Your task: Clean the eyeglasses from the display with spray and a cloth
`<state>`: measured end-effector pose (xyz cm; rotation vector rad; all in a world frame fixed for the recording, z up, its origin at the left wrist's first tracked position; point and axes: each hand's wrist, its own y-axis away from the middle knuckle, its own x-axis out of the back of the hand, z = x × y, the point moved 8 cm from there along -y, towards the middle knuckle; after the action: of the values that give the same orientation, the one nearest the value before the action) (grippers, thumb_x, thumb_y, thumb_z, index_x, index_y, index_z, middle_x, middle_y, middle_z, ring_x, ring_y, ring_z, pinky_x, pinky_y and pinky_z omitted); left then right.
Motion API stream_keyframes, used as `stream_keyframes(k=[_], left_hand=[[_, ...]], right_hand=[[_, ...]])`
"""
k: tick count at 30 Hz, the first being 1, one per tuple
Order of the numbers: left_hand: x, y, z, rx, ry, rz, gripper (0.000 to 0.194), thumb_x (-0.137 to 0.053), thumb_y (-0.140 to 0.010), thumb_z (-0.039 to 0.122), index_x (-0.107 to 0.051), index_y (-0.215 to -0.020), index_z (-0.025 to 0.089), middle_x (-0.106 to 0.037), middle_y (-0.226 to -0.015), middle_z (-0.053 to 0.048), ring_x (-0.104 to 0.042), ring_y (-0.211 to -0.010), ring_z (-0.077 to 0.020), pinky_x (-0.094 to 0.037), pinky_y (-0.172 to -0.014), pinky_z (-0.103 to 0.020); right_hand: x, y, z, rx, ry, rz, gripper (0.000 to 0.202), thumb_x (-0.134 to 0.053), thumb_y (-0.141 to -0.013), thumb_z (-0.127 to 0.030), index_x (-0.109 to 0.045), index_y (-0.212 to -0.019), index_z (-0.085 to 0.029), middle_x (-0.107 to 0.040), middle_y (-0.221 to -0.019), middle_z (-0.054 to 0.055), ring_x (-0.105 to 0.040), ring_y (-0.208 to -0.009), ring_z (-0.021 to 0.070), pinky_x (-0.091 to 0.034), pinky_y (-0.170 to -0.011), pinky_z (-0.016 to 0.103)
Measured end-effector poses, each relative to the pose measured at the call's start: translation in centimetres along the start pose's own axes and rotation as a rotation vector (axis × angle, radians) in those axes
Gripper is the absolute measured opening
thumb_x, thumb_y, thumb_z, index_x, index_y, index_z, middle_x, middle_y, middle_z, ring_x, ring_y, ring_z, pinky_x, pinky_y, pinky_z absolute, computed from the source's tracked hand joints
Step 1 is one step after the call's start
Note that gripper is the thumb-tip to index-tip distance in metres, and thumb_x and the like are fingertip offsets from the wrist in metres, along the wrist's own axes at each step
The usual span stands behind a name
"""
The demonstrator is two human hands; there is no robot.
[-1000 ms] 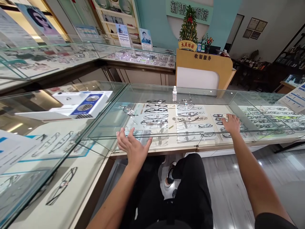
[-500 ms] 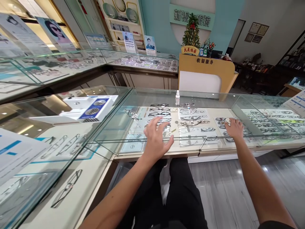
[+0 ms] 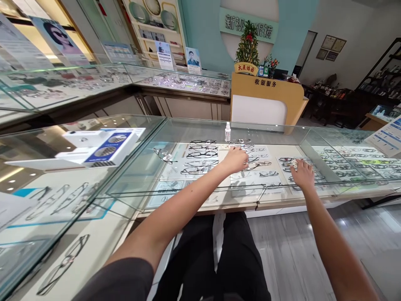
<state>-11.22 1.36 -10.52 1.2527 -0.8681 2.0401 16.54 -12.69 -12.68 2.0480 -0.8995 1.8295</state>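
Observation:
My left hand (image 3: pixel 236 159) reaches over the glass display counter (image 3: pixel 175 125), by the middle columns of eyeglasses. Its fingers point right, loosely bent and a little apart, with nothing visible in them. It hides part of the display. Just right of its fingertips lies a brown-framed pair of eyeglasses (image 3: pixel 262 164). My right hand (image 3: pixel 303 173) is over the counter farther right, fingers spread, above another column of eyeglasses (image 3: pixel 286 159). Contact with the glass is hard to make out. Dark eyeglasses (image 3: pixel 202 154) lie in a column left of my left hand.
A small white bottle (image 3: pixel 227 132) stands upright behind my left hand. On the left counter sits an open white box with a blue panel (image 3: pixel 109 147). A printed sign (image 3: pixel 387 138) stands at the right. Beyond are more showcases and a yellow cashier desk (image 3: pixel 266 85).
My left hand has moved right and forward, from the dark eyeglasses column toward the middle eyeglasses, its forearm now stretched across. My right hand stays near the same place. The view has shifted slightly.

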Motion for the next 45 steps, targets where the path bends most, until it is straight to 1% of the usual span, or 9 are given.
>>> stream_keyframes(k=[8,14,17,20,24,28,34,39,45], left_hand=[[0.9,0.7,0.5,0.030,0.125,0.008,0.015,-0.075,-0.085,0.026,-0.079,-0.072,0.021,-0.072,-0.141,-0.014,-0.050,-0.139,-0.0409,-0.033,-0.120,-0.061],[5.3,2.5,-1.1,0.063,0.325,0.120,0.026,-0.069,-0.095,0.043,-0.078,-0.081,0.023,-0.076,-0.132,-0.010,-0.064,-0.127,-0.0347,-0.048,-0.114,-0.054],[8.2,2.8,-3.4,0.101,0.651,0.199,0.033,-0.075,-0.091,0.052,-0.075,-0.081,0.021,-0.080,-0.104,-0.009,-0.072,-0.100,-0.0276,-0.056,-0.093,-0.042],[10.8,2.7,-6.1,0.168,0.907,0.316,0.042,-0.085,-0.081,0.059,-0.073,-0.078,0.019,-0.074,-0.081,-0.005,-0.066,-0.080,-0.0211,-0.053,-0.081,-0.035],[13.6,2.2,-8.0,0.119,0.981,0.453,0.049,-0.089,-0.075,0.065,-0.073,-0.079,0.019,-0.072,-0.081,-0.003,-0.062,-0.078,-0.0184,-0.051,-0.080,-0.033],[14.9,2.2,-9.2,0.010,0.909,0.599,0.050,-0.086,-0.079,0.066,-0.074,-0.081,0.018,-0.072,-0.086,-0.005,-0.064,-0.085,-0.0196,-0.053,-0.084,-0.034],[13.9,3.5,-11.5,0.021,0.858,0.791,0.054,-0.083,-0.080,0.071,-0.072,-0.079,0.019,-0.073,-0.104,-0.010,-0.069,-0.099,-0.0228,-0.057,-0.093,-0.037],[12.9,4.4,-11.5,0.052,0.803,0.751,0.049,-0.077,-0.088,0.068,-0.074,-0.084,0.019,-0.077,-0.103,-0.011,-0.071,-0.103,-0.0246,-0.058,-0.096,-0.038],[12.2,4.8,-11.2,0.074,0.817,0.726,0.044,-0.077,-0.090,0.063,-0.076,-0.088,0.019,-0.077,-0.099,-0.009,-0.070,-0.097,-0.0225,-0.059,-0.084,-0.032]], right_hand=[[0.4,0.5,-0.3,-0.032,0.004,-0.053,0.061,-0.042,-0.104,-0.039,-0.053,-0.158,-0.013,-0.057,-0.163,0.023,-0.050,-0.152,0.0403,-0.042,-0.124,0.056],[3.4,1.0,-1.8,-0.046,-0.319,0.105,0.062,-0.058,-0.089,-0.029,-0.057,-0.148,-0.011,-0.039,-0.172,0.034,-0.028,-0.163,0.0551,-0.024,-0.128,0.075],[5.1,1.3,-6.8,0.120,-0.481,0.103,0.047,-0.055,-0.090,-0.030,-0.066,-0.133,-0.012,-0.052,-0.162,0.033,-0.042,-0.156,0.0497,-0.030,-0.128,0.068],[6.0,1.9,-15.1,0.366,-0.663,-0.052,0.034,-0.050,-0.098,-0.047,-0.073,-0.105,-0.023,-0.080,-0.110,0.014,-0.073,-0.104,0.0304,-0.058,-0.097,0.046],[8.0,2.1,-25.5,0.597,-0.965,-0.140,0.039,-0.059,-0.094,-0.060,-0.072,-0.089,-0.023,-0.072,-0.081,0.002,-0.063,-0.076,0.0189,-0.051,-0.075,0.033],[8.4,0.1,-30.9,0.568,-1.038,-0.128,0.028,-0.074,-0.082,-0.051,-0.071,-0.082,-0.023,-0.059,-0.066,-0.005,-0.053,-0.065,0.0156,-0.039,-0.065,0.030],[8.0,-2.0,-30.9,0.480,-0.951,0.021,0.016,-0.064,-0.089,-0.037,-0.071,-0.083,-0.024,-0.064,-0.064,-0.003,-0.058,-0.065,0.0185,-0.038,-0.067,0.032],[8.0,-1.9,-28.4,0.425,-0.972,0.250,0.023,-0.055,-0.099,-0.041,-0.068,-0.110,-0.025,-0.080,-0.092,0.004,-0.068,-0.080,0.0230,-0.049,-0.082,0.038],[7.5,1.4,-30.8,0.715,-0.856,0.411,0.023,-0.068,-0.094,-0.044,-0.061,-0.106,-0.026,-0.075,-0.130,0.014,-0.066,-0.124,0.0330,-0.050,-0.106,0.049]])
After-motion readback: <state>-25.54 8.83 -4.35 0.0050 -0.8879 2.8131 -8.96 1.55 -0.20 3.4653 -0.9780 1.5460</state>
